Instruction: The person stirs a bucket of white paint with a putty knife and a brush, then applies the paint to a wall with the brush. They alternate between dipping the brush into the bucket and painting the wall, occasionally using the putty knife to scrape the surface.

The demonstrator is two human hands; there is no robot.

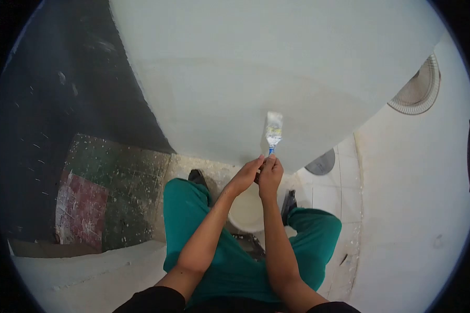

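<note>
A paintbrush with whitish paint on its bristles and a blue handle points away from me, in front of the pale wall. My right hand is closed around the handle. Close against it is my left hand, its fingers pressed together near the lower handle. A small dark thing shows between the hands; what the left fingers grip is hidden. Below both hands, between my legs, stands a round bucket with pale liquid in it, partly covered by my right forearm.
Left of the pale wall is a dark grey wall. Paint specks cover the green and red floor tiles. A wire-grilled fan stands at the right, its round base on white tiles. My knees in green trousers flank the bucket.
</note>
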